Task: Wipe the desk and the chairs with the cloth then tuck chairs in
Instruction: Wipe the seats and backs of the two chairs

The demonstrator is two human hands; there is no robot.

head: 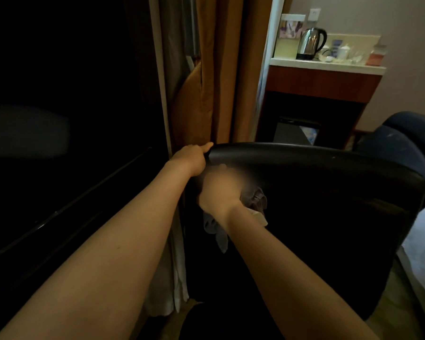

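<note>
Left hand (192, 159): fingers (206, 146) are hooked over the top left corner of the chair (329, 192), thumb lying along the top edge, so that hand is clamped on the backrest and basically pinning it in place.

Right hand (221, 190) sits just below and a bit right of that. It's smeared with motion blur, so I can't make out single fingers, but the cloth (257, 202) bunches out of the fist on the right and hangs out below the wrist. Looks to me like the fingers are closed round the cloth and pressing it flat on the backrest.

The bit that matters: nearly all of the backrest lies to the right of and below the cloth fingers. The top edge runs long-ways from the left fingers off to the right, dipping a little at the far end. So my guess is the next swipe goes rightward along that axis, and the right hand is the nearer one for it while the left only braces.

Off to the left of both hands is a dark surface that I take for the desk (59, 204), with a curtain (206, 82) hanging just past the left fingers.
</note>
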